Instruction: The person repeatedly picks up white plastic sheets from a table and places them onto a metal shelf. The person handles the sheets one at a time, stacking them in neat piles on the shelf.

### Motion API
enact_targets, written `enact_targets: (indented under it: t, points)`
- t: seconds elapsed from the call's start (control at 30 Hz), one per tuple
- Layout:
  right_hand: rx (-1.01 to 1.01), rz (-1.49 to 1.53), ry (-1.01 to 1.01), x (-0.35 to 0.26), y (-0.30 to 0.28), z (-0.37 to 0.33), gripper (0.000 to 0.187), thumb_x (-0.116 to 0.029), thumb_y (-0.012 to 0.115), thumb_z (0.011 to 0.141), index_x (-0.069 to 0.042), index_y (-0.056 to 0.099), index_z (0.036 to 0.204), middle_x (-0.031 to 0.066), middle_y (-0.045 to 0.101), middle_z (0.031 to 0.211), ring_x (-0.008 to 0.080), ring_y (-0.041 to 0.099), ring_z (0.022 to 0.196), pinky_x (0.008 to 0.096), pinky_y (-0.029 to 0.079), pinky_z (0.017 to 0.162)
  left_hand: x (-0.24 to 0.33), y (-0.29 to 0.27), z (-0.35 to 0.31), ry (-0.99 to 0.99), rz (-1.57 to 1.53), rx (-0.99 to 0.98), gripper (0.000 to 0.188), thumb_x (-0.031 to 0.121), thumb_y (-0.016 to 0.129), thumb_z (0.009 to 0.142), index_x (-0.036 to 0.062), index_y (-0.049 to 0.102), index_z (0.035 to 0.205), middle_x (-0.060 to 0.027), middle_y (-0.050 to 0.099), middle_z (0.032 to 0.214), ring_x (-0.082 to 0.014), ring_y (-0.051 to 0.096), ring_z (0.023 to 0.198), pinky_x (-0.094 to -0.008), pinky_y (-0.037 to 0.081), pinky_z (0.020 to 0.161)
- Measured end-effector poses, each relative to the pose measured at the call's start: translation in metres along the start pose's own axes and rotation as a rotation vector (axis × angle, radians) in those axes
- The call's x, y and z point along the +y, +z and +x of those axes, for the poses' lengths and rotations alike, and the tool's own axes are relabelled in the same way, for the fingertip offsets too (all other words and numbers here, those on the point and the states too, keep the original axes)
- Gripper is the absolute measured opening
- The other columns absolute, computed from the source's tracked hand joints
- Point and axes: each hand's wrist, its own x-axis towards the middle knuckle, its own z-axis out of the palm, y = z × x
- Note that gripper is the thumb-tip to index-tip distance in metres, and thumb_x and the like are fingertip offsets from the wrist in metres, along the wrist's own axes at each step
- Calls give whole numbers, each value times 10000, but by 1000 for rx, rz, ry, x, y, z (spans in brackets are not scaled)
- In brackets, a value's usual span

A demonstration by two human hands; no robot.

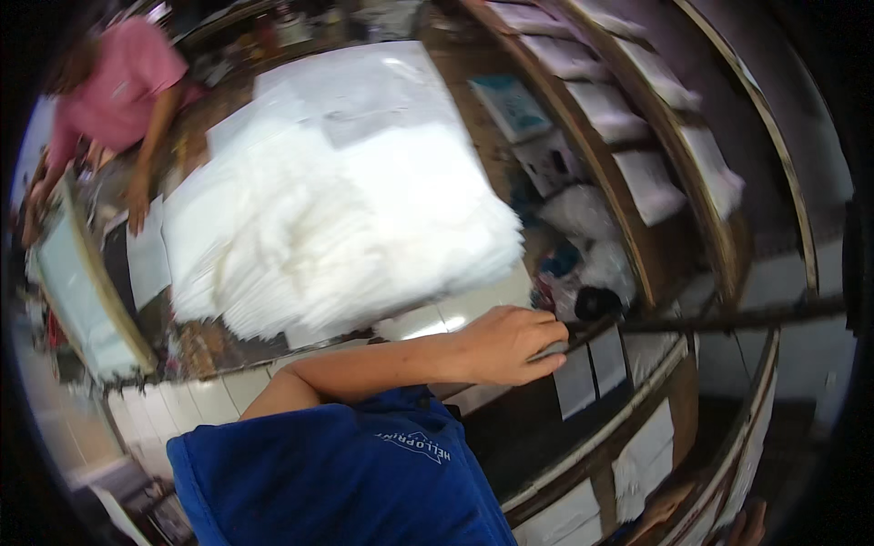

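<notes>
One broad, slumped pile of white sheets (355,218) fills the upper middle, beyond the wearer's blue shirt (337,473). Left of it stands a co-worker in pink (123,82). The left forearm (382,369) crosses sideways before the shirt, elbow bent. The left hand (514,346) points right, its grip curled, thumb below, about a small grey object (548,351) just beyond the pile's near right corner. The right hand (751,525) shows only partly, lower right; its grip I cannot tell.
</notes>
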Motion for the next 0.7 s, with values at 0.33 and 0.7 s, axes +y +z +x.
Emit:
enact_targets:
  t: [0.33,0.7]
  points:
    - [195,39,-897,-266,-38,32,189,-36,581,818,-13,553,1003,195,619,833,381,620,777,435,469,672,-110,-219,-117,-659,652,477,278,281,633,849,41,651,988,-126,631,937,-294,632,869,-400,510,748]
    - [37,34,-780,-288,-35,18,221,-72,663,755,-35,583,958,179,637,825,385,623,738,453,493,655,-334,-348,-106,-1097,984,358,369,327,613,847,29,648,1061,-172,617,1121,-320,575,1079,-428,494,886]
